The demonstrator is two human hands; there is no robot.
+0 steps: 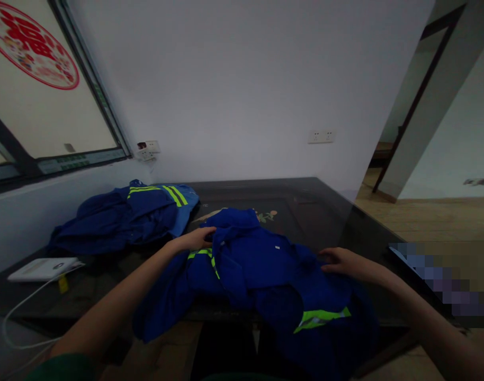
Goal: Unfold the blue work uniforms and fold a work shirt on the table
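Note:
A blue work jacket [261, 264] with yellow-green reflective strips lies spread and rumpled on the dark table [305, 198]. Part of it hangs over the near edge. My left hand [196, 239] is closed on the cloth at the jacket's left upper side, near a reflective strip. On the other side, my right hand [341, 262] has its fingers bent on the jacket's right shoulder or sleeve area, gripping the fabric. Some of the fingertips are hard to make out in the dim light.
More folded blue clothing [118, 217] with reflective strips is piled at the table's left. In front of it lies a white device [43, 269] with a white cable [17, 307]. A partly blurred flat object [436, 280] is at the right edge. A wall stands behind.

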